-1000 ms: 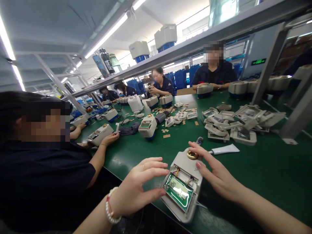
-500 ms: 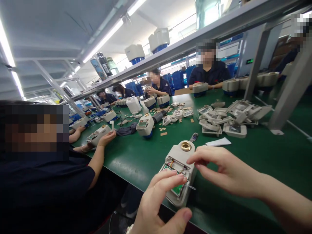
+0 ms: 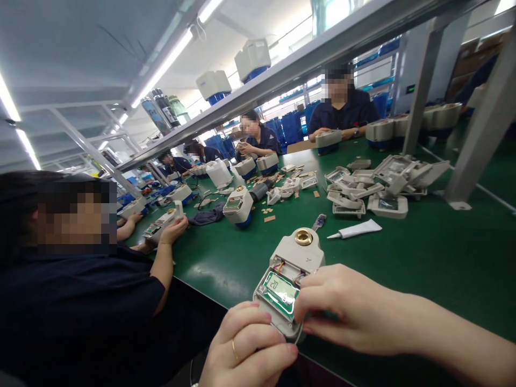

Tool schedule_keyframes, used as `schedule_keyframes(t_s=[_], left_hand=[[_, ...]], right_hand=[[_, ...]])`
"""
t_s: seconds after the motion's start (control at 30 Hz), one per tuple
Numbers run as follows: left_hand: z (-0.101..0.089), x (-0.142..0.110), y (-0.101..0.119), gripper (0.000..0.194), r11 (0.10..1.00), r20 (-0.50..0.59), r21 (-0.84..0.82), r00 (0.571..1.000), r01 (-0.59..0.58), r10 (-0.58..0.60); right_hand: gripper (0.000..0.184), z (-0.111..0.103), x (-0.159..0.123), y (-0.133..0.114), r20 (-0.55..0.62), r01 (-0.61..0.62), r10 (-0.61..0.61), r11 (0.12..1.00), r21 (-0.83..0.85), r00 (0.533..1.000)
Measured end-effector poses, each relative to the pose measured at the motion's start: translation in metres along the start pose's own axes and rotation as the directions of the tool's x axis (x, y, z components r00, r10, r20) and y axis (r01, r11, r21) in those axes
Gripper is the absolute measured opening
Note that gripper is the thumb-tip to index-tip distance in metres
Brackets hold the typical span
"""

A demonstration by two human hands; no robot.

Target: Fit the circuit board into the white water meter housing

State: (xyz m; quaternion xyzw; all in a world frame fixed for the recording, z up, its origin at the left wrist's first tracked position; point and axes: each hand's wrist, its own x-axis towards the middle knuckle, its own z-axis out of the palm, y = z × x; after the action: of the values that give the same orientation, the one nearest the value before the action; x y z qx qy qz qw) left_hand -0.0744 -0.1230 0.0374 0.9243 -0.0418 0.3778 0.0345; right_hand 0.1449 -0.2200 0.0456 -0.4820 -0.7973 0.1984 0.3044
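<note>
A beige meter lies in front of me on the green table, its cover off. A brass ring fitting sits at its far end. Inside it is a green circuit board with a lit display, and coloured wires run above the board. My left hand is closed around the near end of the meter, its thumb hidden. A thin pale wire shows beside those fingertips. My right hand has its fingers pinched together at the board's right edge; what they grip is hidden.
A white tube lies beyond the meter. Farther back are a heap of beige covers, another opened meter and a dark cloth. A metal post stands at right. Co-workers sit at left and across the table.
Both hands have closed in on the meter: my left fingers curl at its near end, my right hand has moved down to the board's edge. The display is now uncovered.
</note>
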Motion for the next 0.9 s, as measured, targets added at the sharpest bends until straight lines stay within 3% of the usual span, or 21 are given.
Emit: schedule_keyframes(t_s=[0.23, 0.4, 0.9], left_hand=[[-0.009, -0.005, -0.014, 0.019, 0.996, 0.077, 0.069, 0.996, -0.054, 0.048], [-0.010, -0.009, -0.020, 0.024, 0.988, 0.167, 0.108, 0.982, -0.107, 0.088], [-0.013, 0.003, -0.024, 0.026, 0.983, 0.206, 0.100, 0.969, -0.156, 0.133]], right_hand=[[0.008, 0.000, 0.001, 0.004, -0.026, -0.006, 0.009, 0.995, 0.102, 1.000], [0.006, 0.003, 0.001, 0.002, -0.035, -0.014, 0.015, 0.999, 0.035, 0.999], [0.005, 0.006, 0.003, 0.001, -0.007, -0.004, 0.003, 0.995, -0.098, 1.000]])
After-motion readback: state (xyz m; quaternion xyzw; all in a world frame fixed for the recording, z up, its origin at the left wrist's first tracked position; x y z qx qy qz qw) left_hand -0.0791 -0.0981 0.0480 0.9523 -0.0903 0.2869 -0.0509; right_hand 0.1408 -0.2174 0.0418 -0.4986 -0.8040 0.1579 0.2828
